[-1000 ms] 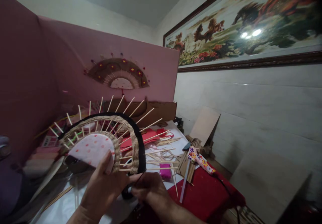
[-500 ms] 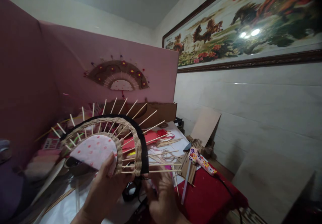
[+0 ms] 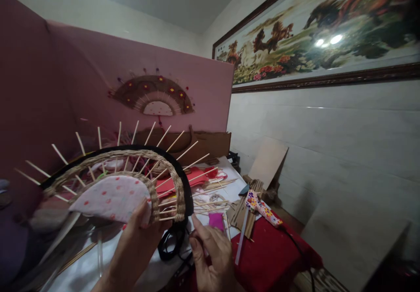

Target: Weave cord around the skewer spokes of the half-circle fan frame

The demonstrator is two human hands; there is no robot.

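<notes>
Left hand: grip closed on the fan frame, thumb over dotted cloth, above the tabletop. Right hand: half curled beside black band; contents unclear. Frame looks light, bendy; sticks (thin ones) probably snap. Best hold: cloth centre.

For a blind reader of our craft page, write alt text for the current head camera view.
A left hand holds up a half-round woven fan with thin sticks radiating past its black edge, the right hand close to its lower corner. Behind, a finished-looking fan hangs on a pink panel; a flowered glue gun lies on red cloth.
</notes>
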